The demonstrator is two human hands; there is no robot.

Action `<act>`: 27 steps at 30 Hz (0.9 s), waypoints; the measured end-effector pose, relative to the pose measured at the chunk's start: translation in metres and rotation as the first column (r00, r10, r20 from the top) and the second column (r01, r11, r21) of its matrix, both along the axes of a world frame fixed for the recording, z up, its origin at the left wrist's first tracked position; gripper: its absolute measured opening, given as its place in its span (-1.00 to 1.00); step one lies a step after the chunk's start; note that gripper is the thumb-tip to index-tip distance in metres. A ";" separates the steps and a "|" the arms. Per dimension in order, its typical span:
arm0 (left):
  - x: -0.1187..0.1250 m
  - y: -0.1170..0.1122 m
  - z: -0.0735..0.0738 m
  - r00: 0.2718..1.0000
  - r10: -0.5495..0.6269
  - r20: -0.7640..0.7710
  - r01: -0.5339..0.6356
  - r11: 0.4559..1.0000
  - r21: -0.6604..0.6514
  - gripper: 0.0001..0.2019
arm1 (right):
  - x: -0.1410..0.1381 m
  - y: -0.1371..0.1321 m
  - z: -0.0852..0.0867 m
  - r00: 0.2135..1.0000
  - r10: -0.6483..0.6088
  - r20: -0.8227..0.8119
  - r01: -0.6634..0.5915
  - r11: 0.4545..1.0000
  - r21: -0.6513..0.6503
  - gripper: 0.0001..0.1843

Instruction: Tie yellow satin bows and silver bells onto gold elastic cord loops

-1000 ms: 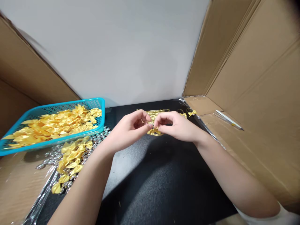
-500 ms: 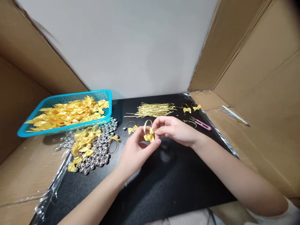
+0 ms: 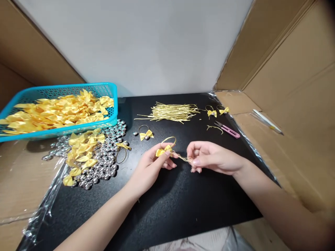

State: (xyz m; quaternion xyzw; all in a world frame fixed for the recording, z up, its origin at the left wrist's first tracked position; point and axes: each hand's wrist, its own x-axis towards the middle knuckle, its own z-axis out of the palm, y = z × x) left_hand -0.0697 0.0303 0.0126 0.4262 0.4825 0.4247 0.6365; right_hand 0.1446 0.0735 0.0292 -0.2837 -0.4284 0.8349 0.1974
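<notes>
Between thumb and fingers, my left hand (image 3: 153,164) pinches a yellow ribbon bow (image 3: 162,150) that has a gold cord loop (image 3: 169,139) standing up from it. My right hand (image 3: 206,157) is closed on the loose gold cord ends (image 3: 183,158), which stretch from the bow across the gap between the hands. Behind my left hand lies a finished-looking bow with a loop and a silver bead (image 3: 146,135). A single silver bead (image 3: 135,134) rests beside it. Whether the held bow carries a bead is hidden by my thumb.
A blue basket (image 3: 113,104) of yellow bows stands at the left. Silver beads (image 3: 107,164) and loose bows (image 3: 85,153) lie before it. A bundle of gold cords (image 3: 174,112) is at the back; pink-handled scissors (image 3: 230,131), cord scraps (image 3: 216,129) and two looped bows (image 3: 211,113) lie right.
My right hand has moved right and away from the bow, drawing the cord ends out between the hands. The bow in my left hand has turned. The camera view has shifted slightly.
</notes>
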 end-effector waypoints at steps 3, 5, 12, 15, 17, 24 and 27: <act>-0.002 0.001 -0.003 0.994 0.067 -0.092 -0.064 0.997 0.039 -0.57 | 0.004 -0.002 -0.008 0.997 0.038 -0.064 -0.038 0.999 0.005 -0.73; -0.004 0.000 -0.005 0.986 0.085 -0.144 -0.075 0.994 0.073 -0.53 | 0.007 -0.004 -0.010 0.993 0.051 -0.104 -0.048 0.998 0.032 -0.73; -0.008 -0.004 -0.011 0.882 0.160 -0.443 -0.052 0.968 0.245 -0.55 | 0.015 -0.004 -0.011 0.998 -0.029 -0.057 0.033 0.997 0.075 -0.75; -0.010 -0.004 -0.012 0.783 0.186 -0.594 0.047 0.934 0.355 -0.73 | 0.014 -0.003 -0.012 0.997 -0.061 -0.040 0.064 0.996 0.062 -0.76; -0.010 -0.003 -0.012 0.744 0.204 -0.637 0.098 0.909 0.405 -0.80 | 0.013 -0.003 -0.012 0.997 -0.079 -0.025 0.080 0.995 0.051 -0.77; -0.010 -0.001 -0.011 0.670 0.286 -0.685 0.193 0.824 0.532 -0.86 | 0.011 -0.003 -0.015 0.986 -0.164 -0.024 0.164 0.986 0.006 -0.84; -0.010 -0.001 -0.012 0.623 0.298 -0.724 0.223 0.819 0.529 -0.81 | 0.007 -0.003 -0.018 0.983 -0.182 0.011 0.182 0.983 -0.003 -0.86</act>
